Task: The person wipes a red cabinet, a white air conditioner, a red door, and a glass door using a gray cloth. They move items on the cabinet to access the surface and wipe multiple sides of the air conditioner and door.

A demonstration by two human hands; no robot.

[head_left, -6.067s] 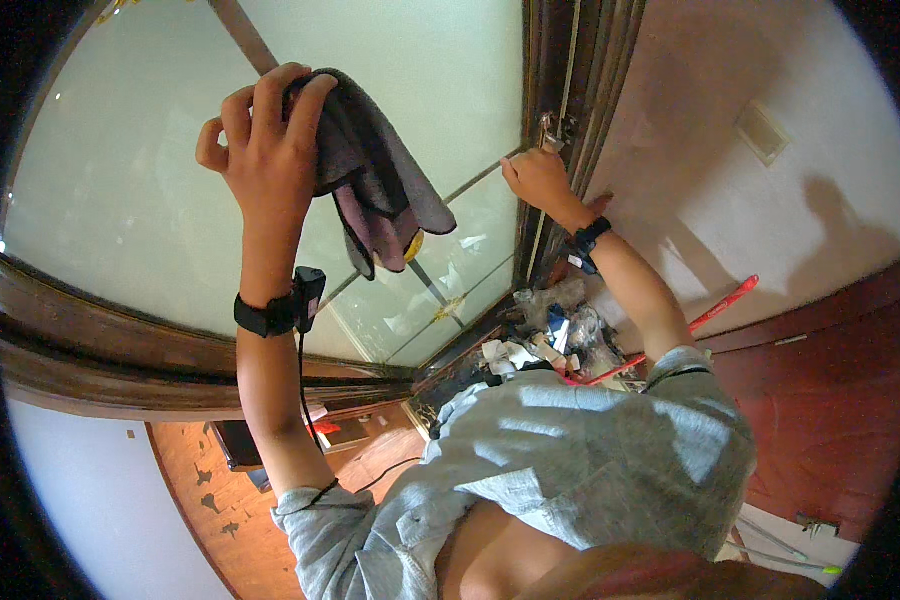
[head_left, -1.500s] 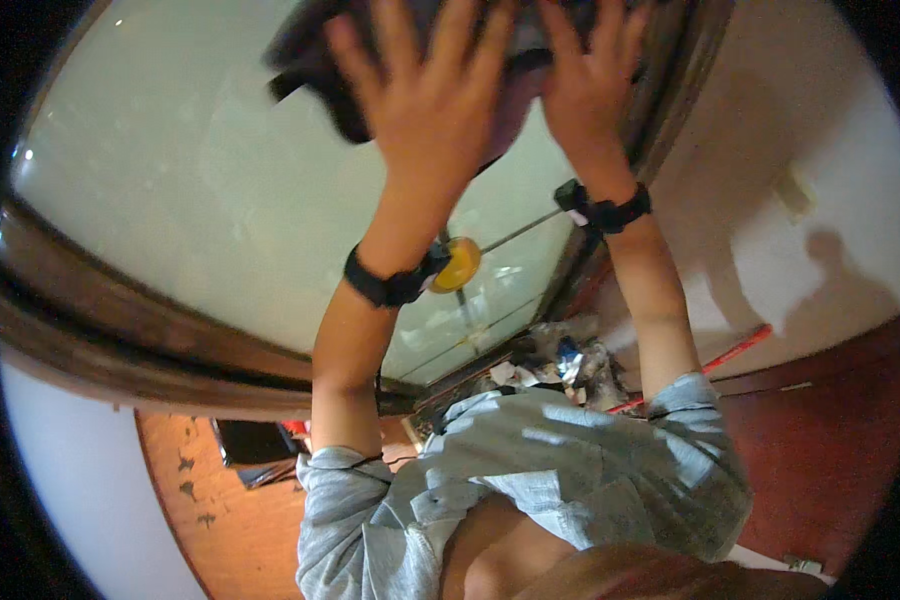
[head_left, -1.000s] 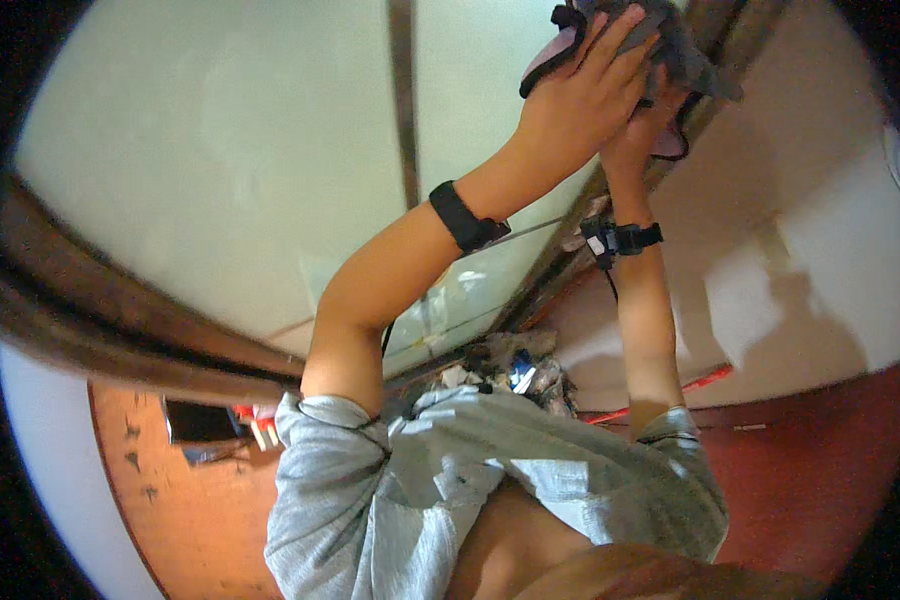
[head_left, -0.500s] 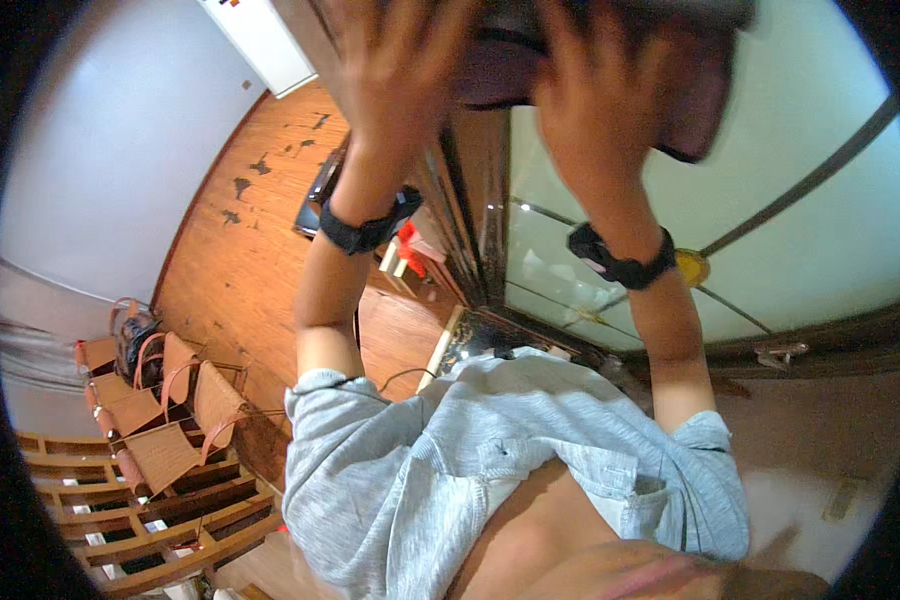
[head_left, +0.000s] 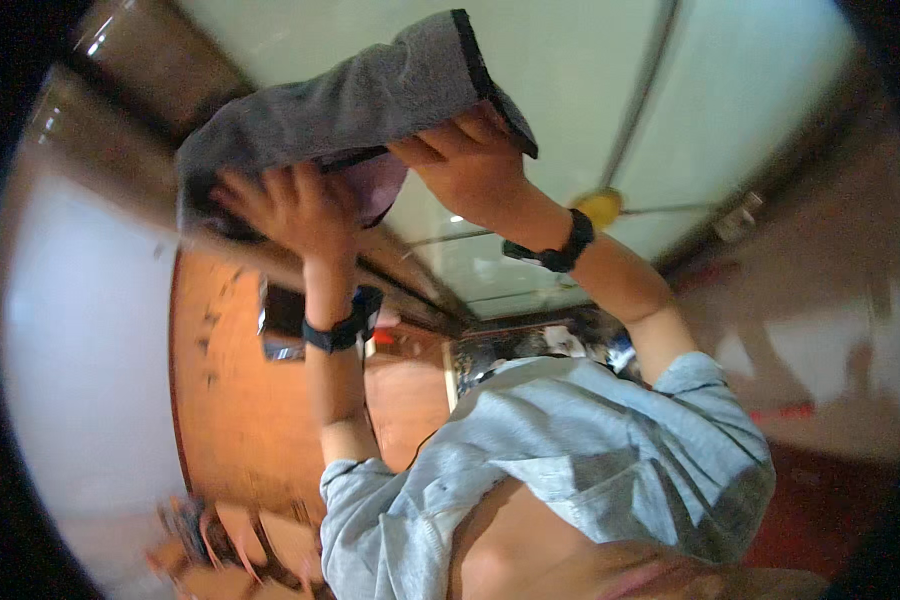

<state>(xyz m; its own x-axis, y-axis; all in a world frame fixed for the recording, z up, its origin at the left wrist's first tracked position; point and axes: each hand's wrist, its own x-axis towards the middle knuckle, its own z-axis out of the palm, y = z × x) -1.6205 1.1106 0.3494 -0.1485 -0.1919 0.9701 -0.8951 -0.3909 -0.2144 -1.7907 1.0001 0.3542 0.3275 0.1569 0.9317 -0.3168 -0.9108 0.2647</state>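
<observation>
A thick grey towel (head_left: 340,105) with a dark edge band is stretched at an angle across the upper middle, its pinkish-purple underside (head_left: 375,185) showing between my hands. My left hand (head_left: 295,215) lies against the towel's lower left part, its fingers stretched out and spread, slightly blurred. Higher up, my right hand (head_left: 475,170) grips the towel near its right end, with the fingertips tucked under the cloth and hidden. Both arms reach up, and a black band (head_left: 342,325) circles the left wrist. Another black band (head_left: 560,245) is on the right wrist.
Pale glass panels (head_left: 560,60) with dark frame strips stand beyond my hands, bearing a yellow round piece (head_left: 598,208). Brown wooden framing (head_left: 145,60) runs at upper left. Chairs (head_left: 245,535) stand on the wooden floor (head_left: 230,400) at lower left.
Both hands and the towel have shifted left and lower in the picture, so more of the towel shows. The view has turned, with the glass panels now filling the top.
</observation>
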